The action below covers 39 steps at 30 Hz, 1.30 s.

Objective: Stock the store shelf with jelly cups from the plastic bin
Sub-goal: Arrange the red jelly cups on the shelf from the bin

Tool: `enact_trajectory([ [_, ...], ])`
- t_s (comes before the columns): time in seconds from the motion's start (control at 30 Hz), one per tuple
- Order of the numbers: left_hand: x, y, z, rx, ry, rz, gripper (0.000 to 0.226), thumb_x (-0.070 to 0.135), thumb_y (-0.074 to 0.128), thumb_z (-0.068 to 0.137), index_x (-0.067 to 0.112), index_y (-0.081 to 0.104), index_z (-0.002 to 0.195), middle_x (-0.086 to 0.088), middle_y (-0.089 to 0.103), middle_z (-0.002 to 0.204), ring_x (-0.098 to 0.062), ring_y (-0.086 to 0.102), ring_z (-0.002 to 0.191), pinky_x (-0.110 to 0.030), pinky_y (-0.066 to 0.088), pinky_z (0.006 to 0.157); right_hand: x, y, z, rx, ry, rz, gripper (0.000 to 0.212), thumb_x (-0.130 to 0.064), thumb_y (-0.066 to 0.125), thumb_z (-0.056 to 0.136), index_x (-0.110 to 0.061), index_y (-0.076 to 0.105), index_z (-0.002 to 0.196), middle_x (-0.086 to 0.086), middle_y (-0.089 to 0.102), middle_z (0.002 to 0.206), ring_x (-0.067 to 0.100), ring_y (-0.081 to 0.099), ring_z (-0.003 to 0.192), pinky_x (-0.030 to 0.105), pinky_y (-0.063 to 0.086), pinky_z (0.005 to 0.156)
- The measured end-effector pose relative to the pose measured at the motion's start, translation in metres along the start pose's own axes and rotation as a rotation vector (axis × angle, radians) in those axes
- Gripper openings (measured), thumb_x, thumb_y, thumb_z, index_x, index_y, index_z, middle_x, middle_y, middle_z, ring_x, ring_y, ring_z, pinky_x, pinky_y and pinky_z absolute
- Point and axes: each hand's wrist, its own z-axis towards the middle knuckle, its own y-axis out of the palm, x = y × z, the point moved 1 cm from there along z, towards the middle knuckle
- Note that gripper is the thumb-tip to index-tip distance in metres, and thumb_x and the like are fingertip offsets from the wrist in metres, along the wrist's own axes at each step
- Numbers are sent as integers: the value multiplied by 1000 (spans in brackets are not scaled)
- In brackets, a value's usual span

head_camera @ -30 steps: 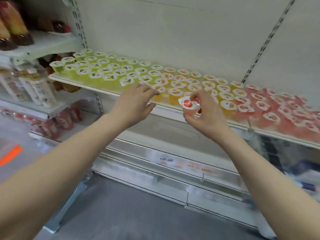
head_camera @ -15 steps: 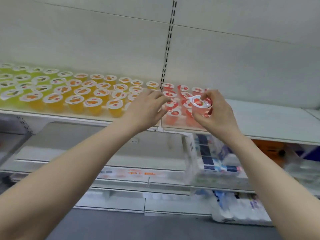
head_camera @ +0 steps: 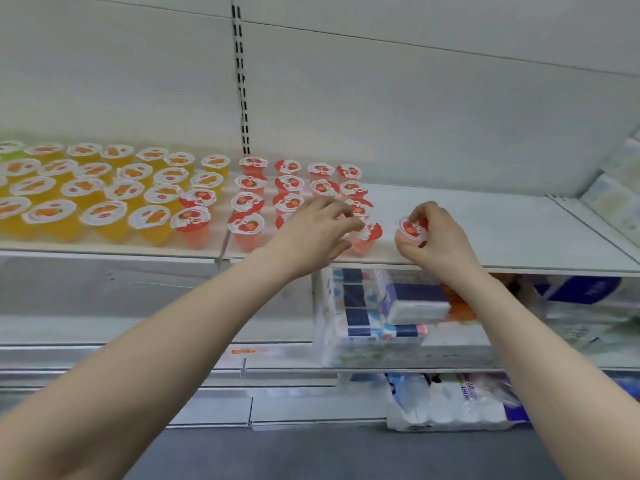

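Jelly cup (head_camera: 411,231) now rightward, inside right grip (head_camera: 439,244)

A red strawberry jelly cup (head_camera: 411,231), its lid tipped toward the camera, is pinched in the right hand (head_camera: 437,241) low over the bare white shelf (head_camera: 519,233); its base may be touching. Left of it, red cups (head_camera: 247,202) stand upright in rows beside the orange cups (head_camera: 104,216).

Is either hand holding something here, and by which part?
The right hand pinches a small pink plastic jelly cup at its lidded rim; whether the left hand grips anything cannot be told.
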Motion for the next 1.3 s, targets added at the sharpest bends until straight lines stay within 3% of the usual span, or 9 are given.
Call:
enact_trajectory([
  [0.13, 1, 9, 7, -44, 1, 9, 31, 31, 63, 89, 20, 68, 117, -4, 67, 117, -30, 56, 113, -47, 46, 96, 7, 14, 7, -106, 29, -27, 38, -34, 72, 82, -28, 45, 108, -2, 54, 109, 16, 53, 93, 26, 40, 73],
  [0.5, -3, 16, 8, -9, -5, -50, 29, 36, 61, 89, 21, 69, 113, -3, 67, 113, -27, 57, 110, -44, 45, 96, 8, 17, 12, -126, 43, -34, 38, -36, 72, 82, -27, 47, 110, -1, 55, 113, 17, 54, 95, 26, 40, 73],
  [0.67, -13, 7, 11, 16, -1, -81, 35, 42, 53, 94, 20, 68, 116, -3, 66, 116, -25, 56, 113, -40, 44, 96, 6, 4, 17, -25, 13, 1, 33, -48, 58, 89, -25, 59, 112, -2, 55, 121, 15, 57, 102, 33, 48, 84],
  [0.77, -30, -1, 18, 10, -64, -81, 34, 40, 51, 97, 21, 66, 121, -1, 63, 123, -24, 52, 118, -36, 41, 96, 3, -3, 34, 112, -3, 20, 25, -39, 54, 94, -23, 63, 110, -2, 60, 117, 14, 59, 97, 39, 49, 89],
  [0.87, -53, -5, 31, -29, -179, -106, 34, 39, 48, 98, 24, 61, 126, 1, 59, 131, -23, 46, 124, -38, 39, 99, 1, -4, 60, 126, -46, -13, 23, -33, 55, 95, -20, 64, 112, 1, 63, 111, 17, 60, 96, 34, 47, 86],
  [1.13, -112, 6, 87, -81, -420, -49, 39, 40, 52, 97, 24, 56, 132, -5, 56, 131, -28, 48, 121, -40, 39, 100, -16, 23, 155, -82, -218, -132, 33, -37, 58, 94, -20, 62, 122, 2, 64, 117, 18, 60, 102, 34, 47, 88],
  [1.3, -132, 27, 106, -238, -506, -33, 45, 46, 55, 94, 27, 54, 134, -7, 57, 132, -29, 52, 118, -41, 42, 97, -19, 47, 199, -164, -281, -193, 34, -40, 60, 93, -23, 61, 122, 3, 64, 118, 20, 61, 103, 34, 47, 86],
])
